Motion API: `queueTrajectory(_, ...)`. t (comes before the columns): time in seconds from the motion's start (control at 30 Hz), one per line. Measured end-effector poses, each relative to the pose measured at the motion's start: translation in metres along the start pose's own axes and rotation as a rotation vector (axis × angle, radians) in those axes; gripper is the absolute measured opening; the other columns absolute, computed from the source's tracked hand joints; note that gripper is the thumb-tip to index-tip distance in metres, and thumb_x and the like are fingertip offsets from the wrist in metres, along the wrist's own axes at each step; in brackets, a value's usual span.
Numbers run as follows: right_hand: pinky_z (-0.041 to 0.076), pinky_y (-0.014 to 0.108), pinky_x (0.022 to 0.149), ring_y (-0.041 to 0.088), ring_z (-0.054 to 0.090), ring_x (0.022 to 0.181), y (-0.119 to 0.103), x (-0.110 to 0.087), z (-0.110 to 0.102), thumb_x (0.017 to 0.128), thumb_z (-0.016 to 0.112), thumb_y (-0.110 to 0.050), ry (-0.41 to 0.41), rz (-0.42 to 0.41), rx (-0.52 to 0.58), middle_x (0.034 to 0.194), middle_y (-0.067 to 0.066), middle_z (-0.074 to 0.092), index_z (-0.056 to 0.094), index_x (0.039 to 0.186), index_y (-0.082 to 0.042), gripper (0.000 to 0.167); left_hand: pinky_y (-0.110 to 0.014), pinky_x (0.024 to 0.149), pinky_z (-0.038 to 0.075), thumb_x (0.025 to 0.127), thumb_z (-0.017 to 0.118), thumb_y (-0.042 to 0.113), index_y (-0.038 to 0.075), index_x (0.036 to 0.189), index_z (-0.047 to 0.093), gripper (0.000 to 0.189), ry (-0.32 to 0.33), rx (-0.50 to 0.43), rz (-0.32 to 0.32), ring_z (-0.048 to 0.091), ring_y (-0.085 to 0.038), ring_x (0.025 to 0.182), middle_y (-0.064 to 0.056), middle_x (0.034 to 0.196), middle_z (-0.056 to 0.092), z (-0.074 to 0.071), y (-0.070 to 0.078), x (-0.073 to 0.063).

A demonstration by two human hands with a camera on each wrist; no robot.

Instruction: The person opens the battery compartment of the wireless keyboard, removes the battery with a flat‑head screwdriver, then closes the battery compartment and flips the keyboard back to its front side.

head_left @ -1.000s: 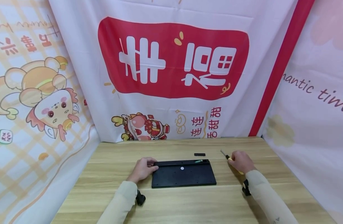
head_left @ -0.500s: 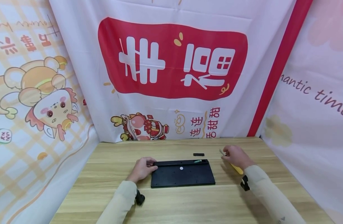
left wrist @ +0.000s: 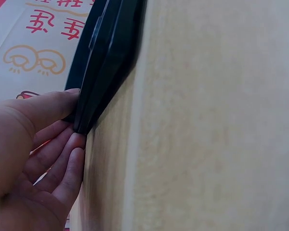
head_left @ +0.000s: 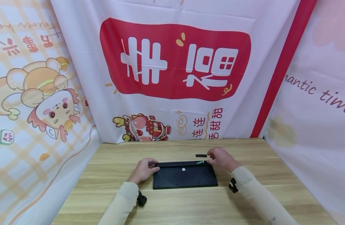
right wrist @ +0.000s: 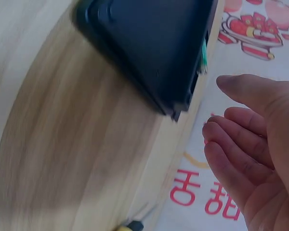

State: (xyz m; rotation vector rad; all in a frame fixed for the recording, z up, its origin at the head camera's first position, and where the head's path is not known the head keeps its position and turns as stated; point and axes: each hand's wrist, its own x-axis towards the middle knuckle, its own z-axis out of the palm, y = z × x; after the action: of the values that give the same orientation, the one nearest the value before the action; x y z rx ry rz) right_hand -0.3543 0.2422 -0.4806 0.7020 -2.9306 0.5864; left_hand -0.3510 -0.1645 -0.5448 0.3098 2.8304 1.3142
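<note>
A black keyboard [head_left: 186, 179] lies underside up on the table, with a white round sticker. My left hand [head_left: 143, 170] grips its left end, thumb on the upturned side and fingers at the edge, as the left wrist view shows. In the slot near its far right corner sits a green battery [head_left: 200, 162]. My right hand [head_left: 221, 158] hovers by that corner with bent fingers and a gap to the thumb; nothing is between them in the right wrist view. A small black cover strip [head_left: 201, 155] lies just beyond the keyboard. A screwdriver [right wrist: 131, 225] shows partly.
The wooden table [head_left: 178, 206] extends around the keyboard. A printed white cloth [head_left: 178, 106] hangs along its back edge, with more cloth at both sides. In the head view the right hand and arm cover the place where the screwdriver lay.
My right hand has let go of the yellow-handled screwdriver, leaving it on the table, and has moved left to the keyboard's far right corner. The left hand and keyboard have stayed put.
</note>
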Motion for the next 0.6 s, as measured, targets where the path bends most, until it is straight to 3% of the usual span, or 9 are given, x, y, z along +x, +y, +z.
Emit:
queueTrajectory(0.27,0.061,0.037,0.076,0.012,0.067,0.08,-0.008,0.009,0.013,0.09,0.084,-0.016,-0.02,-0.059,-0.05,0.091,0.005,0.076,0.077,0.107,-0.002,0.023,-0.041,0.092,0.062,0.095,0.081,0.018,0.016,0.115,0.079,0.02,0.001,-0.013,0.011,0.072,-0.017,0.103,-0.003,0.111,0.077,0.0,-0.001,0.002)
queueTrajectory(0.6,0.057,0.034,0.075,0.01,0.06,0.079,-0.012,0.015,0.021,0.093,0.082,-0.013,-0.103,-0.017,-0.051,0.09,0.001,0.072,0.077,0.107,-0.005,0.016,-0.041,0.092,0.061,0.095,0.081,0.018,0.015,0.115,0.079,0.021,0.003,-0.012,0.004,0.071,-0.017,0.103,-0.003,0.11,0.077,0.0,0.0,0.0)
